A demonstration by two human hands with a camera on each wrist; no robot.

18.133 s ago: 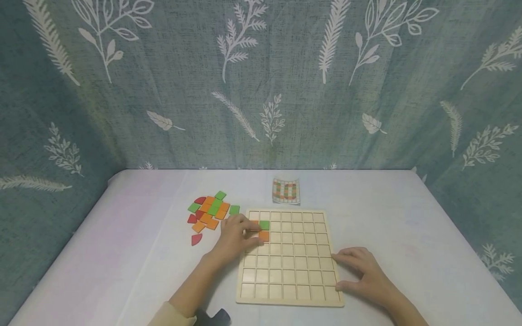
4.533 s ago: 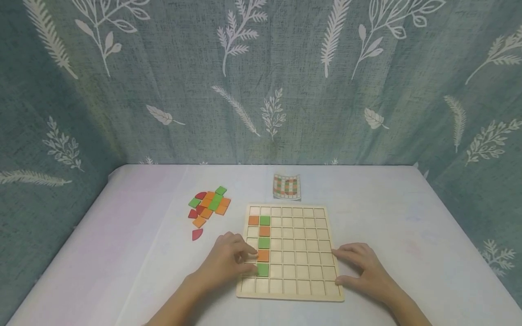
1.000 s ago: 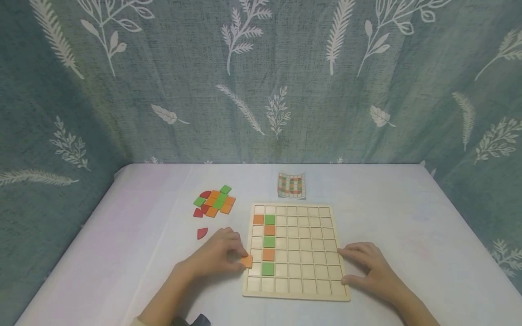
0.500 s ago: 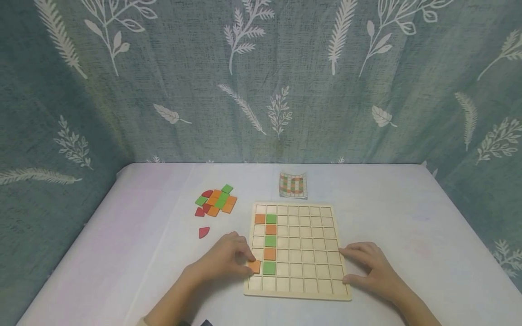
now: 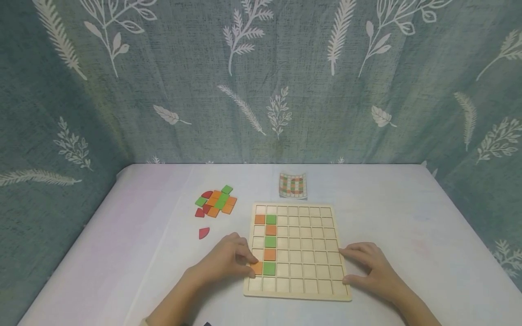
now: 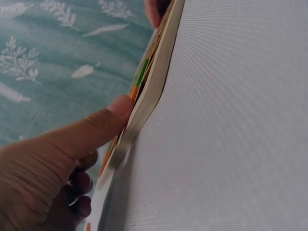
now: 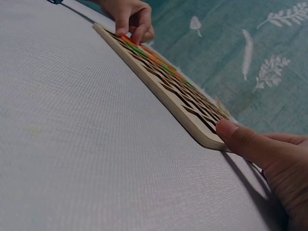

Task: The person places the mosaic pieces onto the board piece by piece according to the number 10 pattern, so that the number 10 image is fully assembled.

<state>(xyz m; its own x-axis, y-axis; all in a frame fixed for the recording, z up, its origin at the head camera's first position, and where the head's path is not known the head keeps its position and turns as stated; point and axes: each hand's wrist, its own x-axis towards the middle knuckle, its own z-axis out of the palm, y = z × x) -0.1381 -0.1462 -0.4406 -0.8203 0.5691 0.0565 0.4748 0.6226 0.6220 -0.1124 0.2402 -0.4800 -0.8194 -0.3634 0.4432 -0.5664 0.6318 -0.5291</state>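
Note:
My left hand (image 5: 230,258) pinches a square orange tile (image 5: 257,268) between thumb and fingertips, over the left column of the wooden grid board (image 5: 310,296), one row above the bottom. Right beside it in the second column lies a green tile (image 5: 269,269), with orange and green tiles alternating upward. A single orange tile (image 5: 259,219) sits near the top of the left column. At the board's right edge, my right hand (image 5: 367,269) rests with spread fingertips and thumb touching the rim. In the right wrist view its thumb (image 7: 228,130) lies on the board's corner.
Loose orange and green squares (image 5: 220,201) lie in a cluster left of the board, with red quarter-round pieces (image 5: 204,232) around them. A small pattern card (image 5: 292,185) lies behind the board. A patterned curtain (image 5: 261,81) encloses the table's back and sides.
Over the earlier frames, green and orange tiles have filled more of the second column. Lately my left hand has brought an orange tile rightward from beside the board onto the left column. My right hand stays put.

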